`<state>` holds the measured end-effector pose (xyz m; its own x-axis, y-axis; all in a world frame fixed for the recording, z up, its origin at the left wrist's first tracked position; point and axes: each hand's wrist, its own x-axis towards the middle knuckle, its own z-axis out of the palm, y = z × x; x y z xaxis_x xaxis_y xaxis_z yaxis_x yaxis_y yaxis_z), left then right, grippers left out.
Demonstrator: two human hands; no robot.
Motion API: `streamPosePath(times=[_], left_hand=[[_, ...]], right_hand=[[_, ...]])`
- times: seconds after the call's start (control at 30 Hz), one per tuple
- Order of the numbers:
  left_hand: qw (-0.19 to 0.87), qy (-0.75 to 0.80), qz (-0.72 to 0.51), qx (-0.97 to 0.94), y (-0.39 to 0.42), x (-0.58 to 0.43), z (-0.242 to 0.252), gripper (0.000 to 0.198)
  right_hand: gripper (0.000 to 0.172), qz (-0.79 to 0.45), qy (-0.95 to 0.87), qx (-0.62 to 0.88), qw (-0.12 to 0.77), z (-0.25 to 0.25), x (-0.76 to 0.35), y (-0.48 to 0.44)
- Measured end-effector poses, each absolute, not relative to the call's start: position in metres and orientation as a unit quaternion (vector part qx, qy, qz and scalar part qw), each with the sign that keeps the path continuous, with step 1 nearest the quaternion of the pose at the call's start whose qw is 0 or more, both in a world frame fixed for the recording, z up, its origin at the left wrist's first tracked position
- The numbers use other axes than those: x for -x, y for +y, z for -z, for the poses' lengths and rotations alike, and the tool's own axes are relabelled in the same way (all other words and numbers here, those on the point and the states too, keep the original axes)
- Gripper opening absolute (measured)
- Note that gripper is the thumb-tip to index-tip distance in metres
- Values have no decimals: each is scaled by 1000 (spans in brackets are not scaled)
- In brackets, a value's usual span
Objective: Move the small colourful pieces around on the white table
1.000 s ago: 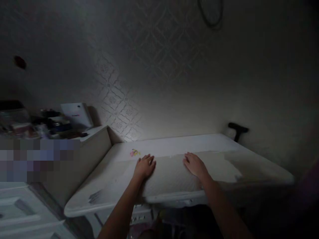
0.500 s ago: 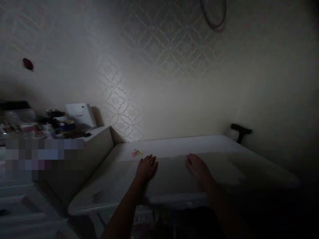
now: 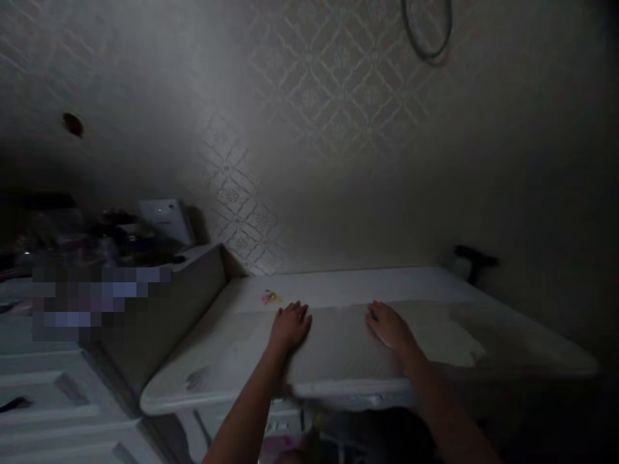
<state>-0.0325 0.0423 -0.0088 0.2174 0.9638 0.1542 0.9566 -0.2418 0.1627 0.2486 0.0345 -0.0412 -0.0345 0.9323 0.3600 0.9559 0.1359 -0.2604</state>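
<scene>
Both of my hands rest palm down on a white table [image 3: 348,361] in dim light. My left hand [image 3: 291,324] lies left of the middle, its fingers stretched forward and slightly apart, with nothing held. Just beyond it, to the left, is a small pink and yellow figure [image 3: 271,297] on the tabletop. My right hand [image 3: 388,324] lies to the right, fingers extended and angled inward, also holding nothing. A wide stretch of tabletop separates the two hands.
A white drawer cabinet [image 3: 164,322] stands left of the table, crowded with small items and a white box [image 3: 167,221]. A black T-shaped object [image 3: 476,258] rises behind the table's right edge. Patterned wallpaper [image 3: 338,96] backs it, with a cable loop [image 3: 428,38].
The whole view has shifted slightly, so the room appears farther right. Both hands keep the same place on the table, and the wall looks darker.
</scene>
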Motion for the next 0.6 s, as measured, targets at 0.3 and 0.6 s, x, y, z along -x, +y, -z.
streamPosePath(times=[0.3, 0.6], left_hand=[[21, 613, -114, -781, 43, 33, 10, 47], [12, 609, -114, -785, 41, 32, 7, 47]], right_hand=[[35, 25, -723, 647, 242, 43, -251, 35], [35, 18, -716, 656, 239, 41, -250, 34]])
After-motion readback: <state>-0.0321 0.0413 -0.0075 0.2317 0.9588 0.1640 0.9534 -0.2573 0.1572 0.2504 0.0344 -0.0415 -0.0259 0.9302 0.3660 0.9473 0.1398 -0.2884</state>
